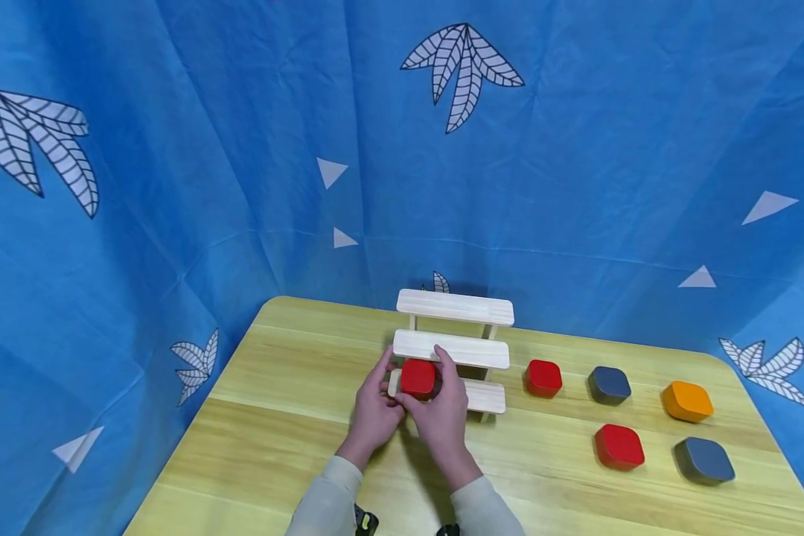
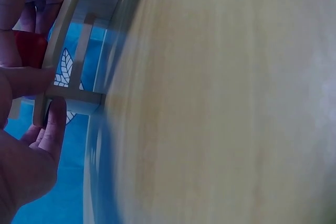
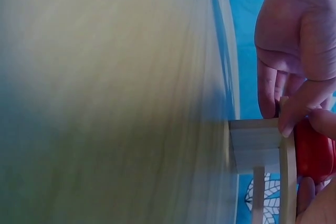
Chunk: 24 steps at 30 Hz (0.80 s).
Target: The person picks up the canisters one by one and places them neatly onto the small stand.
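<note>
A small three-tier wooden stepped shelf [image 1: 485, 397] stands near the back of the table. On the left part of its lowest step sits a red rounded block [image 1: 418, 378]. My right hand [image 1: 445, 417] holds this block, the thumb at its front and the fingers along its right side. With my left hand [image 1: 375, 411] I grip the left end of the lowest step. In the left wrist view, the left thumb [image 2: 31, 81] lies across the board's edge and the fingers bend round its end. Part of the block [image 3: 314, 153] is hidden by fingers in the right wrist view.
To the shelf's right, more rounded blocks lie on the wooden table [image 1: 254, 439]: a red one [image 1: 543, 378], another red one [image 1: 619, 447], a dark blue one [image 1: 609, 385], a grey-blue one [image 1: 704, 460] and an orange one [image 1: 687, 401]. Behind hangs a blue curtain [image 1: 576, 149].
</note>
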Motion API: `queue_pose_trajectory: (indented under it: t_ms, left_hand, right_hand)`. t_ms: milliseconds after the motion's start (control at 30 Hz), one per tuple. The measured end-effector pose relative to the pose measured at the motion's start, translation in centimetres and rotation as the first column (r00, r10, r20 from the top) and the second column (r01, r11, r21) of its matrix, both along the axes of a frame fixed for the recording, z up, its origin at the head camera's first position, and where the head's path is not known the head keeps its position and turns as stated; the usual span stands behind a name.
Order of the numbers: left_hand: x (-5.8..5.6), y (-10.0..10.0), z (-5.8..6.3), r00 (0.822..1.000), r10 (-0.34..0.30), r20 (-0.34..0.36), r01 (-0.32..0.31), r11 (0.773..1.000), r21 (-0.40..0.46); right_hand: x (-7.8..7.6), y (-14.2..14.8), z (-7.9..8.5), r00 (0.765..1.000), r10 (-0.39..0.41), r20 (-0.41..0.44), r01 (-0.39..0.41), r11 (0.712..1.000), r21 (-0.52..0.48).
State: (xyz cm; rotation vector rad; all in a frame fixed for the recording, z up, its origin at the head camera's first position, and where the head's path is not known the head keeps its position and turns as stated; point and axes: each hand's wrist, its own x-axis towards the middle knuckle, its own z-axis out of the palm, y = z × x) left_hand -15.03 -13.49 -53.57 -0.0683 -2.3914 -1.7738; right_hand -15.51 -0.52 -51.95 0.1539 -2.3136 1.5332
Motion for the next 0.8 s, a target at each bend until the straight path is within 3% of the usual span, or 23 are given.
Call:
queue_pose_trajectory:
  t_ms: [267, 500, 800]
  left_hand:
    - [0.1, 0.1, 0.1, 1.000, 0.013, -0.017, -0.014, 1.000, -0.007]
    - [0.1, 0.1, 0.2, 0.999, 0.017, 0.027, -0.017, 1.000, -0.013]
    - [0.0, 0.0, 0.2, 1.000, -0.006, 0.015, 0.005, 1.000, 0.022]
  right_hand:
    - [0.0, -0.1, -0.1, 1.000, -0.009, -0.022, 0.010, 0.999, 0.041]
    - [0.2, 0.2, 0.1, 1.000, -0.005, -0.021, 0.006, 0.998, 0.064]
    - [1.2, 1.0, 1.0, 0.998, 0.032, 0.052, -0.029, 0.997, -0.065]
